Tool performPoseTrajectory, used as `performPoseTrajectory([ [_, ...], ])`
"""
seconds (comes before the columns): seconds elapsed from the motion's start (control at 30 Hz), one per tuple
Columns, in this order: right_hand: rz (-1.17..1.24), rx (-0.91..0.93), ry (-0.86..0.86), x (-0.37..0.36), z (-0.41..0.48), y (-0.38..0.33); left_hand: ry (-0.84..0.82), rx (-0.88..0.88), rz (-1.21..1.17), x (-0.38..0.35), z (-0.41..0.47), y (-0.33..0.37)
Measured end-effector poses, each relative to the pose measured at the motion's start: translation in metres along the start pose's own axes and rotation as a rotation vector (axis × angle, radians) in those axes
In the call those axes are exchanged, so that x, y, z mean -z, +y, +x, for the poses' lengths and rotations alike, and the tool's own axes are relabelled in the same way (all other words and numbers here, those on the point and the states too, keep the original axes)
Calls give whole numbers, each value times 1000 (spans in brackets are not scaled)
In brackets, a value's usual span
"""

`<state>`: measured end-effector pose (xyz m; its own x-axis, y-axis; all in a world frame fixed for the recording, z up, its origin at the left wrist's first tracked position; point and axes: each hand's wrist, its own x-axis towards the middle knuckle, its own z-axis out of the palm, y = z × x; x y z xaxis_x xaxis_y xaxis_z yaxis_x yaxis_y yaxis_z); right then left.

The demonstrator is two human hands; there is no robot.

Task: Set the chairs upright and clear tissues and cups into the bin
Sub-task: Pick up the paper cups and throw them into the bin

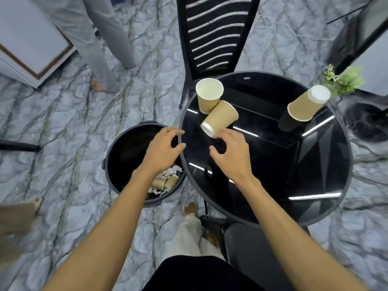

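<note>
The right hand (230, 153) is empty, fingers relaxed; a tipped cup (220, 119) lies just beyond its fingertips. The left hand (162, 149), empty too, hangs above the bin (123, 148).

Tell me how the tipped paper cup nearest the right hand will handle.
The tipped cup is tapered paper, so probably light and crushable under a firm grip. On the glossy table, a nudge may roll it in a curve.

Three cups (219, 119) on black table (273, 175)
</note>
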<state>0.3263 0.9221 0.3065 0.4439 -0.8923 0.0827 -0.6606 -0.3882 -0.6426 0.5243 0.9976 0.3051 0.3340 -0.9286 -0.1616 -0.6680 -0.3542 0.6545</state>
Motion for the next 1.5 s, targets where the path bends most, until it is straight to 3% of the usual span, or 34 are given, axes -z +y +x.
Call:
performPoseTrajectory([
  [0.5,-69,-7,40,-15,88,16,144,-133,-130,4,118,43],
  [0.77,-107,-67,-60,-35,109,34,-3,-186,-145,-14,175,51],
  [1.5,-114,-68,-40,-18,96,48,50,-122,-199,-16,169,47],
])
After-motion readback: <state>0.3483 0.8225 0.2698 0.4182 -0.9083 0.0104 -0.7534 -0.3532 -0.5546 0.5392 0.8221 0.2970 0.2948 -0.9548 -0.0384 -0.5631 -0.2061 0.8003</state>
